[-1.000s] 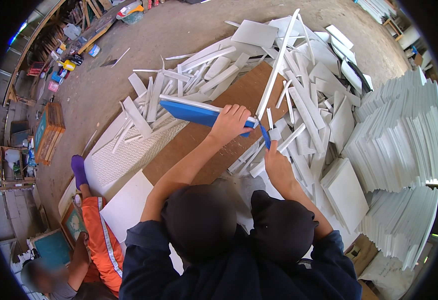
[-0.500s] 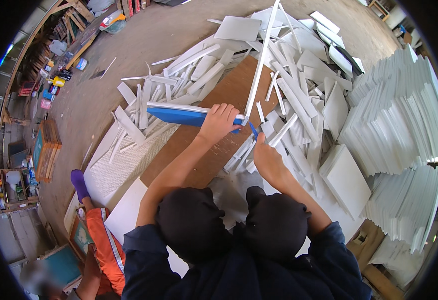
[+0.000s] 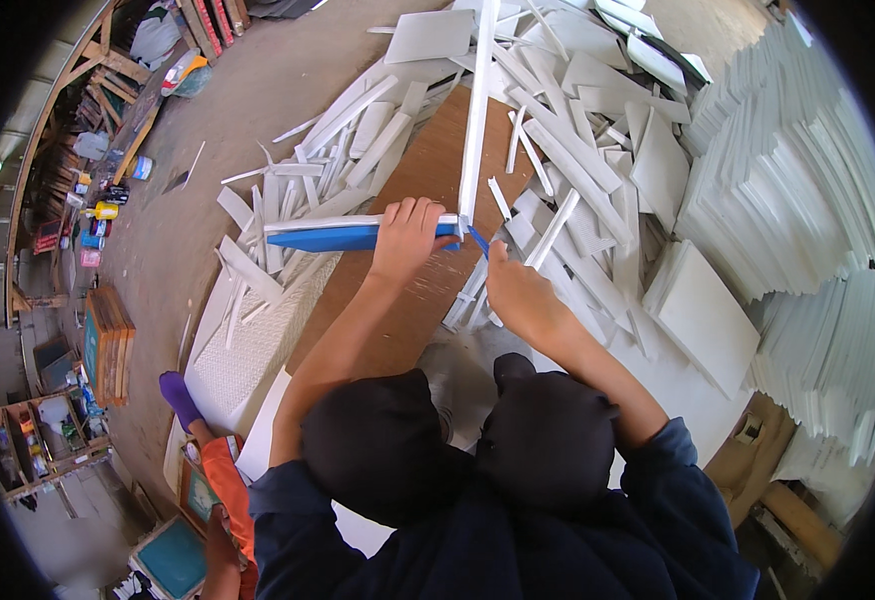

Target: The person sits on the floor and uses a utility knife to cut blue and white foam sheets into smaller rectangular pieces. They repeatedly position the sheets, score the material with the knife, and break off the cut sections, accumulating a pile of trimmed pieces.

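Centre: left hand [image 3: 408,240], fingers clamping blue slab [image 3: 323,240] | right hand [image 3: 524,290], fingers clenching blue tool [image 3: 479,241] | upper-left tub [image 3: 140,167]: label illegible

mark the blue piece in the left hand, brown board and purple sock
Blue piece [image 3: 323,239]: head view, its left part
Brown board [image 3: 433,162]: head view, bare upper part
Purple sock [image 3: 180,396]: head view, its middle

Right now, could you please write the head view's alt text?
A person's left hand grips a blue slab with a white strip along it; the right hand holds a blue tool near the slab's end. White pieces lie beyond.
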Demonstrator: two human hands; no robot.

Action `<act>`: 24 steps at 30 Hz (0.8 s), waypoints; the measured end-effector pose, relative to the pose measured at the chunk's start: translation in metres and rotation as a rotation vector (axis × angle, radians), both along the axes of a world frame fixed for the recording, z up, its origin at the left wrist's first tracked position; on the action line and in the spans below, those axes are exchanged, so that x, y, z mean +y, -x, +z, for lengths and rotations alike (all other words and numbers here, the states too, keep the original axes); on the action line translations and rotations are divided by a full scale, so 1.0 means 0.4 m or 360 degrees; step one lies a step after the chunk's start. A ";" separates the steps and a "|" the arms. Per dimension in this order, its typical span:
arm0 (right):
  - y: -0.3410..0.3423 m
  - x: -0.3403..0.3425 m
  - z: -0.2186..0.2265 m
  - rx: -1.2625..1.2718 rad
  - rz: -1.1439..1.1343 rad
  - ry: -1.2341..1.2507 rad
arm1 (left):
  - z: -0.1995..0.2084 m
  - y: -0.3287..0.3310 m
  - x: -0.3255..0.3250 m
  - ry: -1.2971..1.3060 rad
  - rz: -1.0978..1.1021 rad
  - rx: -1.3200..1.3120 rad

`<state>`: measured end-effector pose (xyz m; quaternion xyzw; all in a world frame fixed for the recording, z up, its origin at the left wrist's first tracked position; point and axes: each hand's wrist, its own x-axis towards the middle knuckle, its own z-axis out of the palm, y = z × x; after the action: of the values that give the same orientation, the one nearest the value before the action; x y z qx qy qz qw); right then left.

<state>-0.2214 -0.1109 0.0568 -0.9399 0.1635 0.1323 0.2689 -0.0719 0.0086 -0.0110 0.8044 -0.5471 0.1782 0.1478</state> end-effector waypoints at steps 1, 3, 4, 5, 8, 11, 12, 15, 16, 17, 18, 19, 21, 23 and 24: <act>-0.001 0.000 -0.001 0.0026 0.0004 0.0036 | 0.002 0.003 -0.002 -0.0002 -0.0005 0.0026; -0.006 -0.001 -0.010 0.0071 -0.0022 -0.0019 | 0.007 0.006 -0.003 -0.0045 -0.0015 0.0042; -0.011 -0.002 -0.013 0.0087 -0.0028 -0.0046 | 0.010 0.008 -0.002 -0.0066 -0.0014 0.0043; -0.015 -0.003 -0.024 0.0093 -0.0024 -0.0030 | 0.011 0.011 -0.003 -0.0069 -0.0002 0.0049; -0.032 -0.003 -0.066 0.0107 -0.0032 -0.0013 | 0.015 0.015 -0.005 -0.0096 0.0036 0.0050; -0.044 -0.007 -0.094 0.0108 -0.0085 -0.0067 | 0.017 0.020 -0.009 -0.0141 0.0054 0.0017; -0.046 -0.009 -0.102 0.0089 -0.0096 -0.0090 | 0.019 0.021 -0.010 -0.0143 0.0050 -0.0011; -0.048 -0.013 -0.090 0.0067 -0.0109 -0.0147 | 0.012 0.020 -0.006 -0.0192 0.0082 -0.0089; -0.045 -0.012 -0.084 0.0072 -0.0110 -0.0168 | 0.011 0.020 -0.006 -0.0219 0.0100 -0.0108; -0.041 -0.013 -0.078 0.0078 -0.0120 -0.0179 | 0.011 0.019 -0.006 -0.0226 0.0104 -0.0113; -0.036 -0.015 -0.071 0.0084 -0.0129 -0.0192 | 0.010 0.016 -0.006 -0.0233 0.0109 -0.0117; -0.029 -0.015 -0.067 0.0099 -0.0138 -0.0207 | 0.008 0.019 -0.004 -0.0245 0.0114 -0.0113; -0.028 -0.013 -0.062 0.0113 -0.0118 -0.0199 | 0.007 0.018 0.000 -0.0211 0.0115 -0.0102; -0.031 -0.012 -0.068 0.0148 -0.0103 -0.0178 | 0.006 0.020 -0.002 -0.0200 0.0110 -0.0090; -0.035 -0.011 -0.077 0.0175 -0.0092 -0.0165 | 0.006 0.022 -0.001 -0.0209 0.0109 -0.0082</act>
<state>-0.2074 -0.1153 0.0262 -0.9109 0.1981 0.1841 0.3116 -0.0807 0.0080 -0.0087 0.8259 -0.5333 0.1675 0.0743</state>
